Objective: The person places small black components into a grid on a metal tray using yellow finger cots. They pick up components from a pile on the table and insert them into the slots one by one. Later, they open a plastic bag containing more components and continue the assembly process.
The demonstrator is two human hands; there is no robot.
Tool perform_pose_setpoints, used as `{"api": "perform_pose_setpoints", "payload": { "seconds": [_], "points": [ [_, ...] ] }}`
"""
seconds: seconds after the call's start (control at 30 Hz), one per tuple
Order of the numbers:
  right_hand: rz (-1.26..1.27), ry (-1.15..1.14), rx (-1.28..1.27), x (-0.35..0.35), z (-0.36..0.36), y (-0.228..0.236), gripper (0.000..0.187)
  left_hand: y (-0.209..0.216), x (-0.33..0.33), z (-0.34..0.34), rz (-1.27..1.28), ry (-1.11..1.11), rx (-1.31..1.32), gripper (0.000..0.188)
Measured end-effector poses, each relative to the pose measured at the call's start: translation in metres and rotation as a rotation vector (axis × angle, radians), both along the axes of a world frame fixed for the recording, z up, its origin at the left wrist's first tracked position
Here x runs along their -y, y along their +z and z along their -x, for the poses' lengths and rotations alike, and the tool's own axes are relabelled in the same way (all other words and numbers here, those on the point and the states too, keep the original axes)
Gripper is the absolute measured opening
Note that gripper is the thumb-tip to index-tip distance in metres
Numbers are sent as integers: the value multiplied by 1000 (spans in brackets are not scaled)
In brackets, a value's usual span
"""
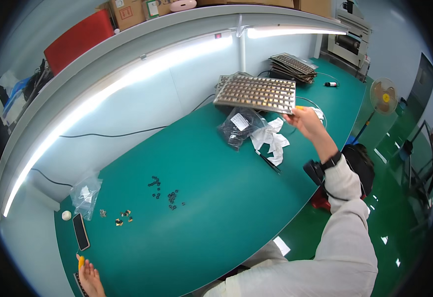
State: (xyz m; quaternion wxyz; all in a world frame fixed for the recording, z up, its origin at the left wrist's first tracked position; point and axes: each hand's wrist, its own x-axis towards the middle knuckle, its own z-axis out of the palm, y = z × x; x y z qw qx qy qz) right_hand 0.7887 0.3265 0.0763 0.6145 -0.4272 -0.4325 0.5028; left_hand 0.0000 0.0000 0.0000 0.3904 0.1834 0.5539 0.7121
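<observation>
My right hand (306,122) reaches to the back of the table and grips the near right corner of a flat metal tray (256,93), which has rows of small gold and silver pieces in its slots. The tray is over other trays, its far side partly hidden. A yellow cover shows on a finger of this hand. At the lower left my left hand (91,278) has its fingers stretched out, one in a yellow cover (81,262). Beside it shows the edge of a dark slotted tray (78,285), mostly cut off; contact is unclear.
On the green table (196,237) lie small black pieces (172,199), gold pieces (122,220), a phone (81,231), a clear bag (85,194), a dark bag (238,127), crumpled tissue (274,141), and tweezers (267,162). More trays (293,67) are stacked behind. A lit shelf overhangs the back.
</observation>
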Motion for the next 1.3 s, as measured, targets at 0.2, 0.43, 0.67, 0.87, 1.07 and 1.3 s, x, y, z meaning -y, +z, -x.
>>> {"api": "perform_pose_setpoints", "payload": {
  "seconds": [0.2, 0.43, 0.67, 0.87, 1.07, 1.3],
  "points": [
    [103, 174, 97, 142, 10, 0, 27, 23, -89, -110, 152, -319, -101, 35],
    [366, 444, 138, 231, 36, -24, 35, 27, -125, -158, 183, -649, -134, 34],
    [385, 679, 187, 228, 76, -50, 35, 16, -114, -160, 208, -653, -87, 35],
    [373, 801, 206, 208, 102, -67, 37, 17, -87, -174, 287, -624, -49, 40],
    [280, 923, 318, 192, 121, -87, 42, 8, -73, -190, 278, -606, 22, 43],
    [279, 1348, 1040, 138, 168, -52, 58, 20, -64, -221, 300, -619, 12, 45]
  ]
}}
